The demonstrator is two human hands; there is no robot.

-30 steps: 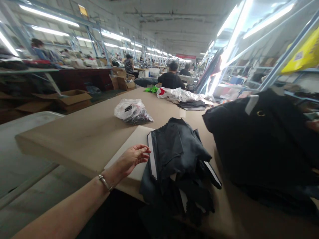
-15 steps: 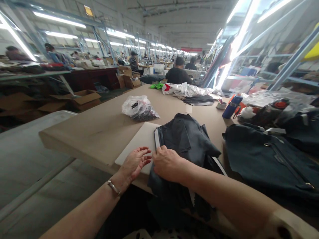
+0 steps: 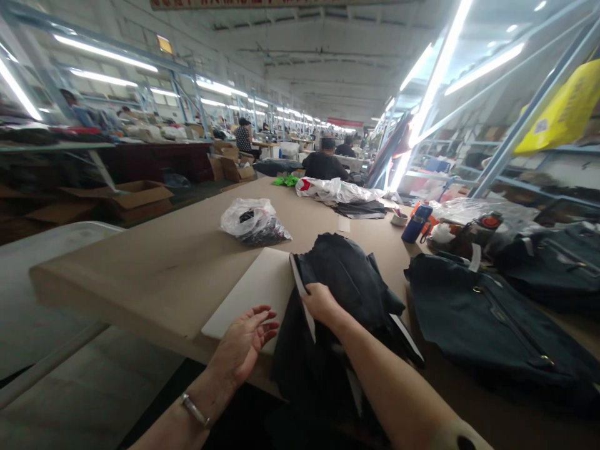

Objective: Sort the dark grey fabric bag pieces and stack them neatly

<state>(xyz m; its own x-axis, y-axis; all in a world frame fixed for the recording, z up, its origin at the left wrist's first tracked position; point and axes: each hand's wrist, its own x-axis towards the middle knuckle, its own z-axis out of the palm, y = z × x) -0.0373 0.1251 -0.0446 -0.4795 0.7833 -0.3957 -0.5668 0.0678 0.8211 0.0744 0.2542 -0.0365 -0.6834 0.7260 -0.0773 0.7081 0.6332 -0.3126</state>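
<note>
A dark fabric piece (image 3: 349, 269), perhaps part of a bag, lies bunched on the table with its lower part hanging over the front edge. Along its left side runs a pale strip (image 3: 298, 277). My right hand (image 3: 323, 303) is closed on the fabric at that strip, thumb on top and the other fingers mostly hidden. To the left, my left hand (image 3: 250, 337) holds nothing, its fingers apart and slightly curled, palm turned toward the fabric. Beneath and behind it is a flat white board (image 3: 257, 281), partly covered by the fabric.
On the brown table (image 3: 154, 275) are a clear plastic bag of small dark items (image 3: 255, 222), a blue bottle (image 3: 417, 224), a small round container (image 3: 399, 217) and white plastic wrapping (image 3: 332, 189). Dark bags (image 3: 487, 312) lie at right. Cardboard boxes (image 3: 135, 200) stand left; people sit beyond.
My right hand has moved slightly right and now grips the pale-edged side, which has shifted with it. My left hand stays open, a little lower. The view has tilted up.
</note>
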